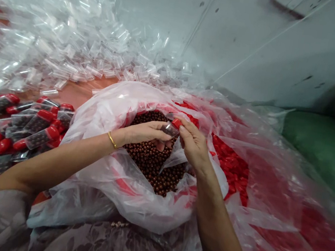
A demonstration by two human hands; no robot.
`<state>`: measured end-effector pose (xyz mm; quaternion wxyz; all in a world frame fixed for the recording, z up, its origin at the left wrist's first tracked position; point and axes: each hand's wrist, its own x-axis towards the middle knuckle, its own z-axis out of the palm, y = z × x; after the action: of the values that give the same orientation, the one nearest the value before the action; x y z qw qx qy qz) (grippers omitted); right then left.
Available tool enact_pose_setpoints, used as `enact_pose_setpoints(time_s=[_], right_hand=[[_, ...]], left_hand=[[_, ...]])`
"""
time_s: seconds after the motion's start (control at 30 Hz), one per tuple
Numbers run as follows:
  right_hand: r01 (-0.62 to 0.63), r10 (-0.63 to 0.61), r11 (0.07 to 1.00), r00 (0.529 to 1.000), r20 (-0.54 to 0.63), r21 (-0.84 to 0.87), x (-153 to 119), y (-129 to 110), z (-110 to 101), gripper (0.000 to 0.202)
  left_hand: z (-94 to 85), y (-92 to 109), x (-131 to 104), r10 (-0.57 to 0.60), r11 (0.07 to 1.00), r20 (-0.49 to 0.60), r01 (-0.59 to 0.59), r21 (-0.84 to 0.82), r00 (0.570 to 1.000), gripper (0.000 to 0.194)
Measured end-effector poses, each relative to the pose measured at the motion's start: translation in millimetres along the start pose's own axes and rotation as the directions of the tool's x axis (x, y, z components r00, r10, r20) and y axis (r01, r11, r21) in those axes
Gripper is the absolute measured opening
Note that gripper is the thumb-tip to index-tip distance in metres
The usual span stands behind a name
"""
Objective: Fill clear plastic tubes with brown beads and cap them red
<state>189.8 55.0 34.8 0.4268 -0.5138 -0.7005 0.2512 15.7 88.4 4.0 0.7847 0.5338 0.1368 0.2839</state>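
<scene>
Over a white plastic bag [99,115] full of brown balls [155,165], my two hands meet. My left hand [149,133] is closed around a small clear container [169,128] with dark contents. The fingers of my right hand [193,140] pinch a red cap [176,123] at the container's upper right end. Whether the cap is fully seated I cannot tell. A flap of clear plastic [177,154] hangs over the balls below my hands.
Filled red-capped containers [36,139] lie heaped at the left. Behind them spreads a large pile of clear empty containers [81,45] against the wall [232,30]. A clear bag of red caps [233,169] stands at the right, beside a green sack [323,136].
</scene>
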Motion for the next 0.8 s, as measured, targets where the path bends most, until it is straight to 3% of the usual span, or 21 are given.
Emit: enact_pose_setpoints(time_s=[0.1, 0.33, 0.53, 0.73, 0.8], right_hand=[[0.080, -0.081, 0.996, 0.997, -0.010, -0.050, -3.8, 1.1, 3.1, 0.035], [0.018, -0.017, 1.000, 1.000, 0.005, -0.024, -9.5, 7.7, 8.1, 0.036], [0.092, -0.090, 0.994, 0.995, 0.045, -0.057, -19.7, 5.5, 10.1, 0.038], [0.139, -0.106, 0.966, 0.982, 0.156, -0.218, -21.2, -1.0, -11.1, 0.046], [0.121, -0.096, 0.964, 0.989, 0.115, -0.239, -14.7, -4.5, -16.4, 0.049]], left_hand=[[2.0, -2.2, -0.3, 0.045, 0.987, -0.037, -0.038, 0.154, 0.998, 0.034], [2.7, -4.7, -0.9, 0.111, 0.948, -0.127, -0.067, 0.310, 0.986, 0.035], [7.0, -3.8, -3.3, 0.253, 0.879, -0.139, -0.167, 0.447, 0.958, 0.031], [12.0, 4.4, -6.1, 0.062, 0.865, -0.076, -0.016, 0.501, 0.995, 0.032], [12.6, 6.6, -5.0, 0.019, 0.846, -0.033, 0.002, 0.533, 0.999, 0.030]])
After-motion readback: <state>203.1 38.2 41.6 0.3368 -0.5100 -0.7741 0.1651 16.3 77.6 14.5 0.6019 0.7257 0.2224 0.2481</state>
